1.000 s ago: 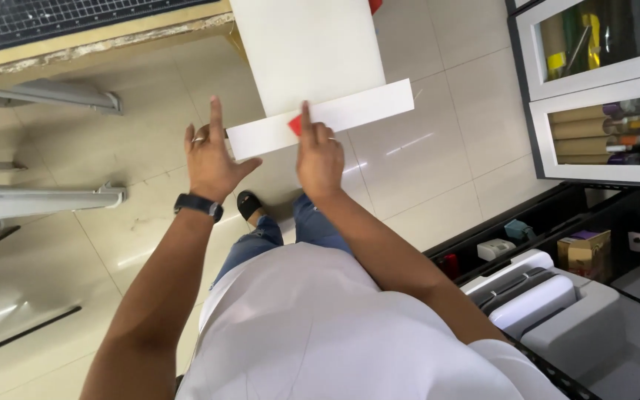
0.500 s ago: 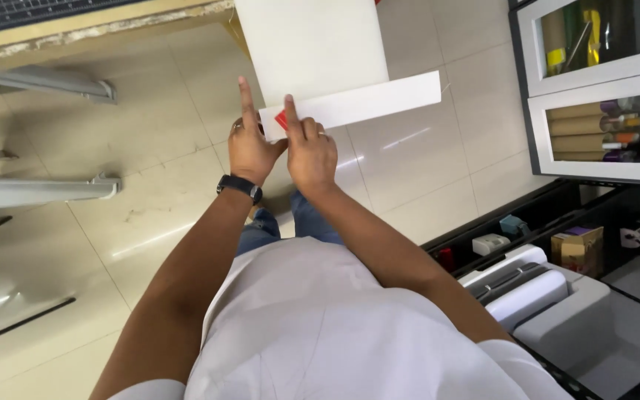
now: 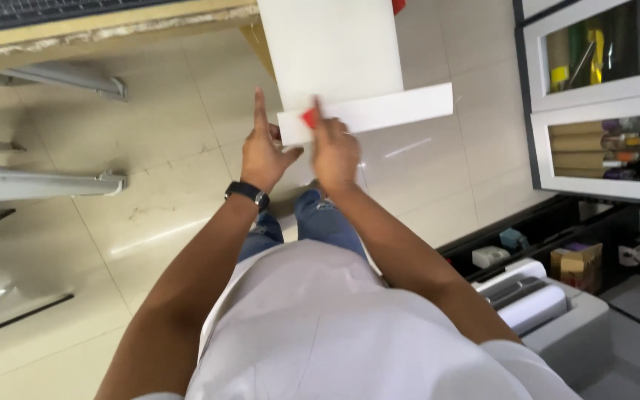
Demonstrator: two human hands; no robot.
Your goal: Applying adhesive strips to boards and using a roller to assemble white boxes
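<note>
In the head view, at upper centre of the frame, both hands meet at the folded lower edge of a large white sheet (image 3: pixel 335 52). The left hand (image 3: pixel 264 152) pinches its corner, forefinger raised. The right hand (image 3: pixel 335 152) presses down beside a small red piece (image 3: pixel 310 117), possibly a tab. A black watch (image 3: pixel 247 194) circles the left wrist.
</note>
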